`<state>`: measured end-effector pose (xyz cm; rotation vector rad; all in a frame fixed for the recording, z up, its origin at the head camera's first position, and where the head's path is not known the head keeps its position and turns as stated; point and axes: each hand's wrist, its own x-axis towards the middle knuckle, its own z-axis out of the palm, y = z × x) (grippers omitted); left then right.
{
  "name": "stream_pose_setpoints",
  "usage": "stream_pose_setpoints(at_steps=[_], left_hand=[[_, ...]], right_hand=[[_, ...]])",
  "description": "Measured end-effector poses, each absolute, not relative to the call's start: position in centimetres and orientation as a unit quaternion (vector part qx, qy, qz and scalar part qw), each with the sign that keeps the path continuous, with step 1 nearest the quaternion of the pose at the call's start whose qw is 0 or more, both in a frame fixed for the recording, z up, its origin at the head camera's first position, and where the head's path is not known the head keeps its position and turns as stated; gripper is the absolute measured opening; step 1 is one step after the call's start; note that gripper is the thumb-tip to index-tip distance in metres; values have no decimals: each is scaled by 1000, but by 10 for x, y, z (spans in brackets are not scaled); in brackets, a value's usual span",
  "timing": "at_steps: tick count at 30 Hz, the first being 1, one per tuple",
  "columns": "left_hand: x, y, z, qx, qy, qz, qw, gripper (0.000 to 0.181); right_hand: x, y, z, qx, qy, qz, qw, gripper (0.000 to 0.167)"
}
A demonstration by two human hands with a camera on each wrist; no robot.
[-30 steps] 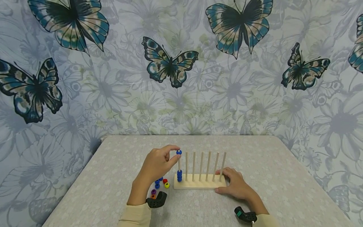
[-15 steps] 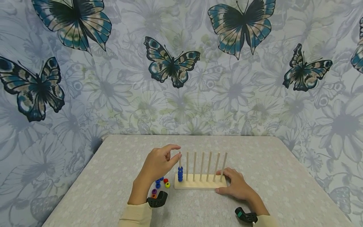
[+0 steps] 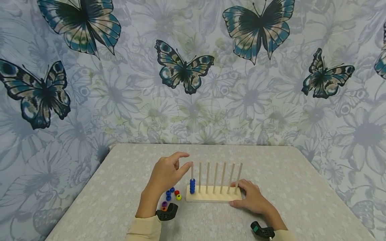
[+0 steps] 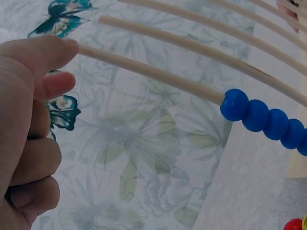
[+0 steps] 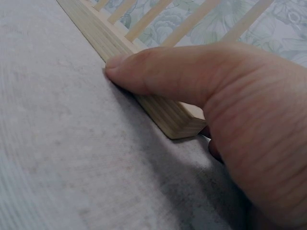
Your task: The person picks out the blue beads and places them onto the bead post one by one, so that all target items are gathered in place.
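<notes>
A pale wooden peg board (image 3: 214, 198) with a row of upright pegs stands on the table. Several blue beads (image 3: 192, 186) are stacked low on its leftmost peg (image 4: 153, 74). My left hand (image 3: 167, 171) is raised beside that peg's top, thumb and index finger apart and nothing between them. In the left wrist view the thumb tip lies at the peg's end; whether they touch I cannot tell. At the board's right end, my right hand (image 3: 251, 197) grips the base, its thumb (image 5: 144, 72) along the front edge and fingers behind.
Loose beads lie left of the board: several blue ones, including a front blue bead (image 3: 168, 197), plus a red bead (image 3: 177, 192), a yellow bead (image 3: 179, 197), a purple bead (image 3: 164, 204) and an orange bead (image 3: 164, 209). A butterfly-patterned cloth (image 3: 193, 117) hangs behind the table.
A blue bead pinched in my left hand at the peg's top was let go and dropped onto the stack. The left thumb and index finger have parted. My right hand keeps its grip.
</notes>
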<state>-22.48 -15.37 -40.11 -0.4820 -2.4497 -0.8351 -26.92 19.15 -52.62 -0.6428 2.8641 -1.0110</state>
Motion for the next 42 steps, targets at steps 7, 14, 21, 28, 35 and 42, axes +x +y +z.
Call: stream_pose_setpoints(at_steps=[7,14,21,28,35,42], left_hand=[[-228,-162,-405,-118,-903,-309,273,30],[-232,-168,-410,-72,-894,-336,289,28],[-234,-173,-423,-45,-899,-350,260,26],[-232,-185,-427,-40,-903,-322,281,23],[-225,-193,-431,-26,-906,-327,268,22],[-216,-203,-440,-5,-916,-319,244,23]], right_hand=[[-269,193,-525,-210,921,-328,20,55],[-269,195,-527,-205,921,-330,25,55],[-267,196,-536,-202,917,-341,28,56],[-270,192,-534,-207,918,-338,21,56],[-272,192,-531,-200,919,-339,21,58],[-269,192,-529,-200,918,-341,22,57]])
